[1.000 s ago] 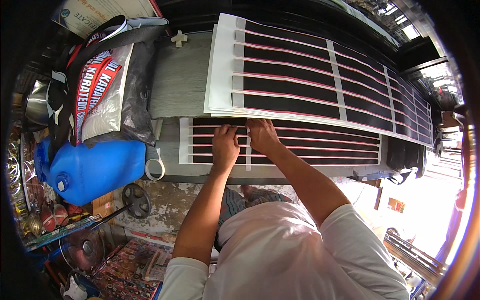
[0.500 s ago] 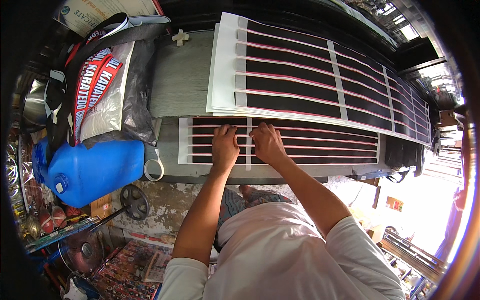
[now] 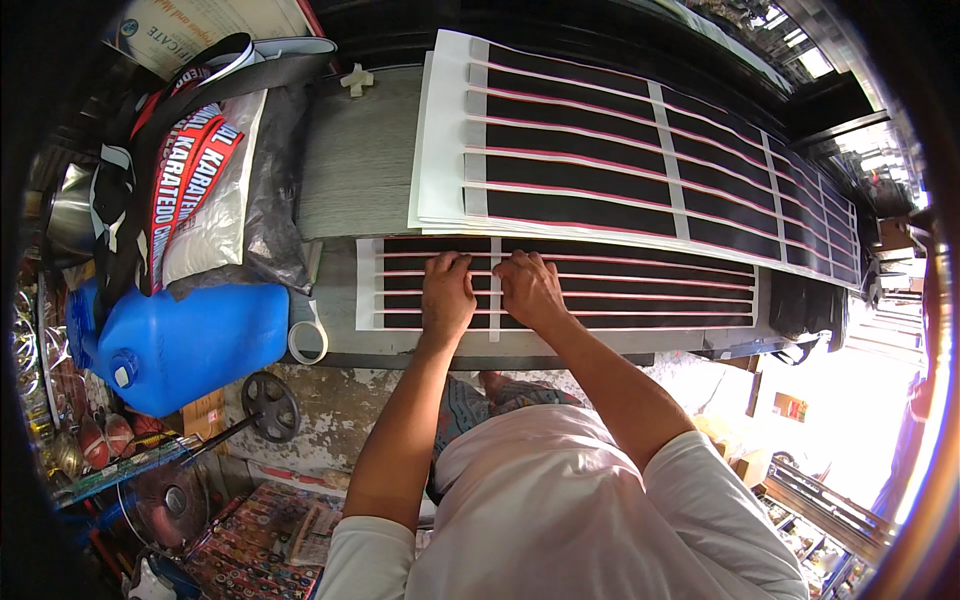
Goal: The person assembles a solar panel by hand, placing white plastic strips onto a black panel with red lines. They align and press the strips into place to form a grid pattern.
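Under both my hands lies a white sheet (image 3: 367, 310) bearing black bands edged in red and white. A pale tape strip (image 3: 495, 312) crosses it from front to back, between my hands. My left hand (image 3: 447, 292) rests on the bands just left of this strip, fingers bent and pressed together. Close on the strip's right side, my right hand (image 3: 530, 290) has its fingers curled down, the fingertips beside the strip's far part. Whatever either hand pinches is hidden by the fingers. Behind them, a larger stack of similar banded sheets (image 3: 440, 130) overhangs the sheet's far edge.
At the bench's left front edge hangs a roll of white tape (image 3: 318, 315). Left of it are a blue jug (image 3: 200, 340) and a plastic bag with printed straps (image 3: 215, 210). A small pale cross-shaped piece (image 3: 357, 79) sits on the grey bench (image 3: 355, 150).
My right hand has shifted slightly left, nearer the tape strip, its fingers still curled. My left hand stays in almost the same place.
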